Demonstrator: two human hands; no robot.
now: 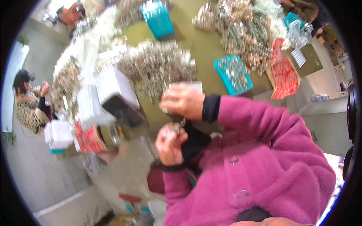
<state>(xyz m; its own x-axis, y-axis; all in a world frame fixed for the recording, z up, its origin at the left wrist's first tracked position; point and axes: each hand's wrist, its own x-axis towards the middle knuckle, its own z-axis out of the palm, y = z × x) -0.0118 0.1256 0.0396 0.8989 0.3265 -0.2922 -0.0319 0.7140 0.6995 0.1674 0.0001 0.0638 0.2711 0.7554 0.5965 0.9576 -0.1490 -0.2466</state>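
My left hand (171,145), in a magenta fuzzy sleeve with a black cuff, is closed near the table edge. Between its fingers and thumb are small silvery-white pieces (171,133), too blurred to name. Just beyond it my right hand (183,100) is curled with its fingers bent. A small shiny spot shows at its fingertips, but I cannot make out what it holds, if anything. Farther out, a large pile of small silvery-brown pieces (158,64) lies on the olive-green table (198,47). A white, flat, box-like item (196,86) shows partly behind my right hand.
To the right sits a teal tray (232,74) of small pieces, next to red patterned paper (284,71). A teal bin (157,19) stands farther off. White boxes (115,86) and a dark flat object (122,111) are left. Another person (32,100) sits at far left.
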